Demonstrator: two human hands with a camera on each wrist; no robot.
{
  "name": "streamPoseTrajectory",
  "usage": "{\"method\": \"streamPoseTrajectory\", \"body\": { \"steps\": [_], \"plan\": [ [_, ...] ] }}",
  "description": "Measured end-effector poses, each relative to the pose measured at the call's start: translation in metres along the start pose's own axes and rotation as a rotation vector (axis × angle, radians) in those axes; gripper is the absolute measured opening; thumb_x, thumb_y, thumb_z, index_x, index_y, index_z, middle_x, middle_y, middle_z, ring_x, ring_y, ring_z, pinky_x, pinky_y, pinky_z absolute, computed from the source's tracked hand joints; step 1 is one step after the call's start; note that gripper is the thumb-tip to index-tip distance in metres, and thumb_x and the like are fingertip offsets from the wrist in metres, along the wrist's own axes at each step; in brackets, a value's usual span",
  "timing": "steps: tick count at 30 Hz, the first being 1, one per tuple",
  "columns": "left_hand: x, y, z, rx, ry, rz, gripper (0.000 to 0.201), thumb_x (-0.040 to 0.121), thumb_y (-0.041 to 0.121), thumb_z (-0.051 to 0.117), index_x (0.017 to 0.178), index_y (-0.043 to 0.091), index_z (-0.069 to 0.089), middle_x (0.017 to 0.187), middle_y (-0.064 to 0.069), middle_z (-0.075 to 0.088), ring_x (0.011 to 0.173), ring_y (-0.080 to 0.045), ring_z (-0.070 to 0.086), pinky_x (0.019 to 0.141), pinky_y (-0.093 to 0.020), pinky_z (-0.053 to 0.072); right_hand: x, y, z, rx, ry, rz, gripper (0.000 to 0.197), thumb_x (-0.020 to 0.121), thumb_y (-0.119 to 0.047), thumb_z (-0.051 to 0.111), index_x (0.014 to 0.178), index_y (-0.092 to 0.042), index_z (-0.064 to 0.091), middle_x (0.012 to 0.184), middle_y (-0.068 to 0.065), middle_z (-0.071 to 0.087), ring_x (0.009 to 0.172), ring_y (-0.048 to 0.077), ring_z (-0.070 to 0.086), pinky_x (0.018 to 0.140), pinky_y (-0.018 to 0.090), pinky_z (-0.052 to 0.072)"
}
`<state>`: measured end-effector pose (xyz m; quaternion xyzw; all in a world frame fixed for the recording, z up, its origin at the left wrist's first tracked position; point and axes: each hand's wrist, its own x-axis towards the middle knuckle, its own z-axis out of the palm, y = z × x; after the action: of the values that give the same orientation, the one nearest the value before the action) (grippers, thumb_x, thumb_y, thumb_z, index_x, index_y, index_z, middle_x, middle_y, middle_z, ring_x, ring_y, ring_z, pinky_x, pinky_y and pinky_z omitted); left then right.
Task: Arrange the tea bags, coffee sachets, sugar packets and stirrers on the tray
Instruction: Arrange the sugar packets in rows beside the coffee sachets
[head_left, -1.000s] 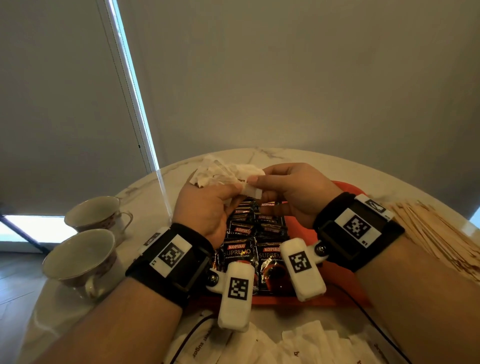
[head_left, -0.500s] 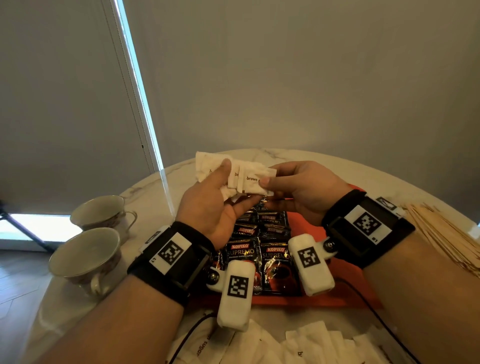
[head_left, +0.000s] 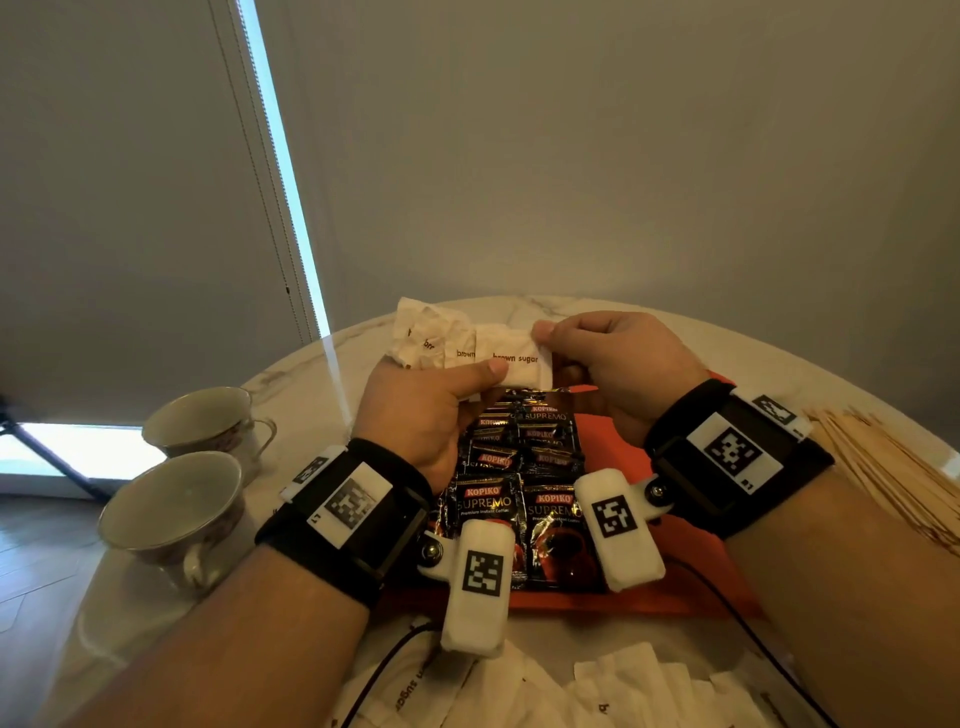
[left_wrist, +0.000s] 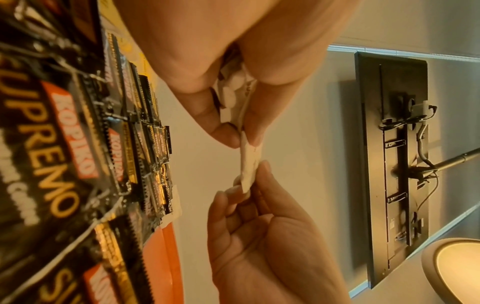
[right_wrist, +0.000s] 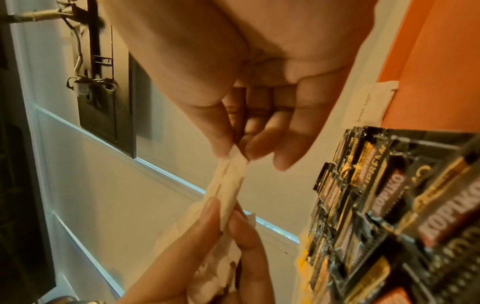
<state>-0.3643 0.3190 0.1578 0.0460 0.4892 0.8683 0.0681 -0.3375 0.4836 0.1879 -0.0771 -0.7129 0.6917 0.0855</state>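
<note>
Since a moment ago the fanned sugar packets (head_left: 457, 343) have spread wider and the front packet (head_left: 519, 358) has slid further out toward the right hand (head_left: 618, 364). That packet spans the gap between the hands, above the coffee sachets (head_left: 519, 478) on the orange tray (head_left: 691, 577). Right thumb and forefinger pinch its top corner; the left hand (head_left: 421, 410) clamps the rest of the bundle, thumb pressed on its near edge. A pull on that shallow corner pinch could slip or tear the paper, I judge, and a loosened left thumb could spill the fan onto the sachets.
</note>
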Motion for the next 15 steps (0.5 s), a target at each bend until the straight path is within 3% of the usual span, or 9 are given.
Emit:
{"method": "streamPoseTrajectory", "body": {
  "steps": [2, 6, 11, 15],
  "plan": [
    [0.002, -0.002, -0.002, 0.001, 0.03, 0.025, 0.041, 0.08, -0.012, 0.075, 0.117, 0.003, 0.065, 0.105, -0.017, 0.079, 0.093, -0.033, 0.078, 0.069, -0.034, 0.065, 0.0, 0.001, 0.0, 0.018, -0.014, 0.011, 0.028, 0.094, -0.026, 0.072, 0.104, 0.0, 0.071, 0.085, 0.01, 0.075, 0.06, 0.013, 0.067, 0.063, 0.035, 0.062],
    [0.006, -0.003, -0.005, -0.011, 0.066, 0.052, 0.045, 0.083, -0.01, 0.076, 0.124, 0.003, 0.063, 0.107, -0.015, 0.079, 0.092, -0.03, 0.079, 0.067, -0.029, 0.062, -0.002, 0.001, -0.002, -0.036, -0.141, 0.045, 0.014, 0.088, -0.01, 0.076, 0.099, -0.002, 0.07, 0.079, 0.006, 0.075, 0.062, 0.012, 0.069, 0.064, 0.032, 0.063],
    [0.006, -0.004, -0.004, -0.042, 0.085, 0.006, 0.033, 0.087, -0.007, 0.074, 0.114, 0.007, 0.064, 0.105, -0.015, 0.079, 0.092, -0.029, 0.079, 0.066, -0.028, 0.063, 0.004, 0.0, -0.009, -0.088, -0.057, 0.027, 0.007, 0.087, -0.005, 0.076, 0.091, -0.008, 0.071, 0.079, 0.006, 0.074, 0.064, 0.015, 0.068, 0.059, 0.03, 0.059],
    [0.005, -0.001, -0.004, -0.053, 0.095, -0.038, 0.026, 0.088, -0.006, 0.073, 0.11, 0.006, 0.065, 0.106, -0.017, 0.078, 0.093, -0.029, 0.078, 0.066, -0.027, 0.063, 0.023, 0.0, -0.039, -0.013, 0.158, 0.056, 0.018, 0.091, 0.003, 0.069, 0.082, -0.012, 0.065, 0.071, 0.004, 0.067, 0.06, 0.014, 0.061, 0.056, 0.029, 0.056]
  ]
}}
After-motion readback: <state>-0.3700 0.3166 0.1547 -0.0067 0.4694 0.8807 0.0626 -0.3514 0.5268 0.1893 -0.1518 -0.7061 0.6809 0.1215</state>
